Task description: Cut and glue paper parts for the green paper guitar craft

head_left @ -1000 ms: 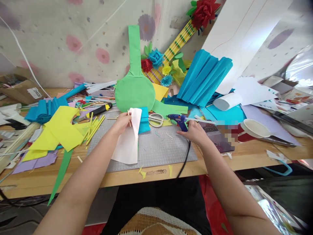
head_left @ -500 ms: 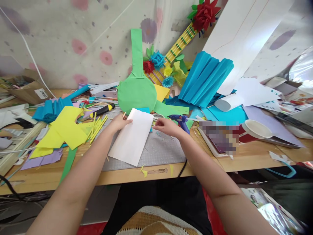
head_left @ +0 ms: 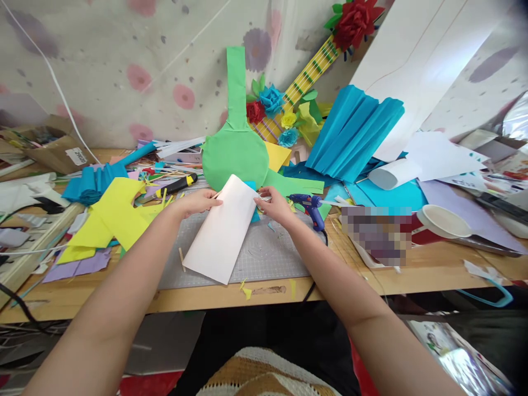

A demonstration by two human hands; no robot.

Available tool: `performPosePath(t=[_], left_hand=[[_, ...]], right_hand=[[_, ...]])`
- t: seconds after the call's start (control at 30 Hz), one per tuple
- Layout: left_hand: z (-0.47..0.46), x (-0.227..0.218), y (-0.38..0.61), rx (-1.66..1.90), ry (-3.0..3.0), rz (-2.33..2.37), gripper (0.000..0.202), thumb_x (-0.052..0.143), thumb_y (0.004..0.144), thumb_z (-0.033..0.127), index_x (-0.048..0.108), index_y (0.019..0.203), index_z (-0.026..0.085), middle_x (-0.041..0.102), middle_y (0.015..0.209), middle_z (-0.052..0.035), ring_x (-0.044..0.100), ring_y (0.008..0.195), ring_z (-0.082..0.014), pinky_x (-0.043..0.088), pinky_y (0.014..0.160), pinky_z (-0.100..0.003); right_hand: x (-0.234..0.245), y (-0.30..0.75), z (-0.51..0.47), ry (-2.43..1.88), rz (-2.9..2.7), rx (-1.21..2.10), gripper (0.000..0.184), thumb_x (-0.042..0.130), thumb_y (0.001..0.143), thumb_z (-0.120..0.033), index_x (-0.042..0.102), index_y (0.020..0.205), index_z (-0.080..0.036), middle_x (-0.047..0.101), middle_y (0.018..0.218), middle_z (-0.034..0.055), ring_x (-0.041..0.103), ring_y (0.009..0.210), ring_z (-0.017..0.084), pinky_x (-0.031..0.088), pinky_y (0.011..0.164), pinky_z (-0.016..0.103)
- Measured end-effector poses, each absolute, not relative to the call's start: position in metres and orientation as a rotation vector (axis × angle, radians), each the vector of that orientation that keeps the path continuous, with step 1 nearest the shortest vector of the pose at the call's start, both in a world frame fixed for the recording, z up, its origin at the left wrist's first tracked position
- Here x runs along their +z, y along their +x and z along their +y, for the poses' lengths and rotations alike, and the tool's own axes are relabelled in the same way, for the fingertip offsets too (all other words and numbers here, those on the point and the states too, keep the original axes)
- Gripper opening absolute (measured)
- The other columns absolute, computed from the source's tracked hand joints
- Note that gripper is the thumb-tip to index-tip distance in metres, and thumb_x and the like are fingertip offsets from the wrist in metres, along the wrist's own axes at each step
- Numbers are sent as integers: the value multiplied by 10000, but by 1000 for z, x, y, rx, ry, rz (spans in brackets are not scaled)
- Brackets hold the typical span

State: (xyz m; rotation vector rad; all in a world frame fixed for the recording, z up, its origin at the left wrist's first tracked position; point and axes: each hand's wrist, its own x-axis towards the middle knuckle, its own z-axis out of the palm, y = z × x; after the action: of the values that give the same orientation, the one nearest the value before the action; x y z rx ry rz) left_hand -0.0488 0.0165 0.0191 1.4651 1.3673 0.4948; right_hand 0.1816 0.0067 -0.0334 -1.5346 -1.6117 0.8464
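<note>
A white sheet of paper [head_left: 220, 234] lies slanted over the grey cutting mat [head_left: 272, 256]. My left hand [head_left: 197, 202] pinches the sheet's far left corner, with a thin wooden stick under its fingers. My right hand [head_left: 275, 205] grips the far right corner, where a bit of blue crepe paper [head_left: 252, 188] peeks out behind the sheet. A blue glue gun [head_left: 311, 208] lies on the mat just right of my right hand, its black cord running off the table's front edge.
A green paper guitar shape [head_left: 235, 148] leans at the back beside a yellow paper guitar [head_left: 301, 85] with paper flowers. Pleated blue crepe [head_left: 352, 135], yellow paper [head_left: 111, 217], a utility knife [head_left: 177, 186], a white cup [head_left: 443, 220] and scraps crowd the wooden table [head_left: 124, 300].
My right hand let go of the glue gun and moved left to the white sheet. The sheet, held curled in my left hand before, now lies spread flat between both hands.
</note>
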Motion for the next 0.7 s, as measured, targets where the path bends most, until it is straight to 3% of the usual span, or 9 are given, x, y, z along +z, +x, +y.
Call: performPosePath(t=[0.13, 0.27, 0.43, 0.5, 0.6, 0.7], left_hand=[[21, 33, -49, 446, 1579, 1334, 128, 692, 528, 224, 604, 599, 163, 523, 574, 29, 468, 534, -110, 307, 499, -196], [22, 64, -47, 592, 1887, 1492, 85, 663, 542, 181, 607, 601, 157, 540, 602, 10, 536, 666, -171, 346, 577, -211], [6, 90, -36, 683, 2312, 1541, 166, 602, 631, 202, 661, 784, 178, 591, 751, -25, 533, 895, -234, 344, 711, -242], [-5, 82, -32, 560, 2525, 1449, 190, 571, 665, 230, 661, 830, 206, 602, 823, -29, 533, 909, -234, 341, 717, -256], [-21, 52, -28, 256, 2727, 1295, 188, 529, 701, 251, 652, 841, 227, 610, 889, -39, 549, 869, -211, 350, 679, -262], [-32, 16, -27, -9, 2845, 1238, 186, 478, 730, 226, 636, 827, 212, 616, 873, -56, 563, 787, -184, 368, 640, -269]], right_hand=[[-28, 178, 4, -1453, -1490, 1098, 373, 559, 754, -354, 462, 1067, -174, 557, 1060, 92, 533, 548, 63, 468, 487, 229], [-20, 176, 2, -1333, -1381, 1342, 423, 449, 819, -488, 415, 1118, -190, 635, 836, 53, 511, 454, 70, 451, 444, 216], [-13, 173, 2, -1084, -1157, 1694, 540, 295, 809, -642, 380, 1114, -205, 669, 865, 90, 630, 639, 152, 515, 557, 276], [-13, 172, 4, -1018, -1092, 1728, 447, 378, 819, -566, 429, 1067, -198, 664, 882, 83, 633, 684, 154, 519, 593, 278], [-18, 171, 7, -1076, -1073, 1649, 200, 546, 756, -286, 536, 927, -183, 643, 814, 31, 599, 649, 107, 499, 593, 225], [-25, 171, 9, -1196, -1098, 1510, 144, 552, 688, -141, 584, 826, -169, 601, 712, -9, 550, 591, 70, 478, 576, 195]])
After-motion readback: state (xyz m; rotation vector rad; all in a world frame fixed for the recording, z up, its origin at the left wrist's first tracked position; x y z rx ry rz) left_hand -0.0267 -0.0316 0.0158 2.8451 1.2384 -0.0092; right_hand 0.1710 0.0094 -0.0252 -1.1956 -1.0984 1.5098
